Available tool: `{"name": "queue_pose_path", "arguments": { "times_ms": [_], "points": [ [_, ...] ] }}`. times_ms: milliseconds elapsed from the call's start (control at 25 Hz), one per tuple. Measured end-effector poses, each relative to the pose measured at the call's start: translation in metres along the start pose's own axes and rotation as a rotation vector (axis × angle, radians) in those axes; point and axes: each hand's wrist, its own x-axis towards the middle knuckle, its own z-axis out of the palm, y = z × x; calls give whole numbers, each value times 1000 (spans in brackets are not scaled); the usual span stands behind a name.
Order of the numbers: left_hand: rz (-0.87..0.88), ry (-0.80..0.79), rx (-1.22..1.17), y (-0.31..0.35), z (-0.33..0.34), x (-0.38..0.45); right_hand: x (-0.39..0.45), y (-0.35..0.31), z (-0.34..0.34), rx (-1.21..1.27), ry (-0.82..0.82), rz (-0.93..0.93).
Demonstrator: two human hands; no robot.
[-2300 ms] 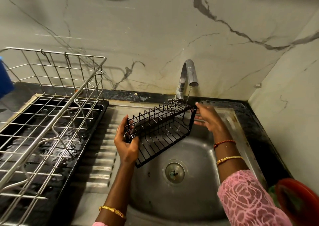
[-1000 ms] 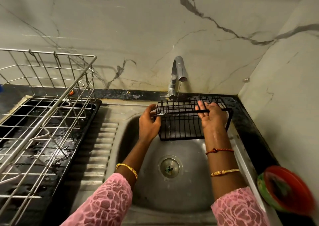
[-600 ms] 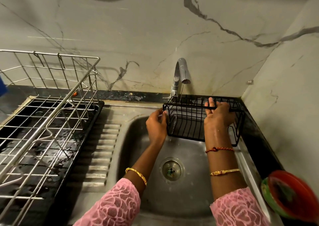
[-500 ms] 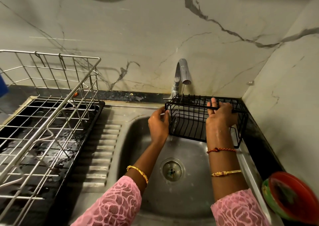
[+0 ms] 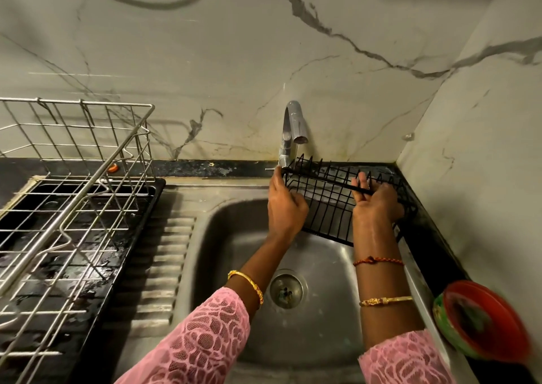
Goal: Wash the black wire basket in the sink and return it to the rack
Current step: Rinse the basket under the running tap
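The black wire basket is held tilted over the far right part of the steel sink, just under the tap, where a thin stream of water runs. My left hand grips its left end. My right hand holds its upper front bar near the right end, fingers over the wire. The steel wire rack stands on a black tray at the left.
A red and green bowl sits on the dark counter at the lower right. The sink drain lies below the basket. A ribbed drainboard separates sink and rack. Marble walls close in behind and on the right.
The basket has moved from mid-sink to the right, under the tap, and turned. My left hand shifted to its left end; my right hand now grips the front bar.
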Motion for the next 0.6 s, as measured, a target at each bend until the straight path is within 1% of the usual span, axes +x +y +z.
{"name": "queue_pose_path", "arguments": {
  "times_ms": [80, 200, 280, 360, 480, 600],
  "points": [
    [-57, 27, -111, -2, -2, 1, -4, -4, -4, 30, -27, 31],
    [-194, 42, -152, -12, -13, -1, -9, -7, -13, 93, -28, 81],
    [-238, 13, -181, -21, -24, 1, -9, -4, -25, 146, -7, 137],
    [-272, 24, -247, -26, -36, 6, -5, 5, -42, 190, 7, 216],
    [-231, 77, -279, -25, -48, 11, 8, 18, -70, 223, 78, 342],
    [-142, 120, -271, -13, -52, 8, 15, 28, -87, 337, 223, 465]
  ]
}}
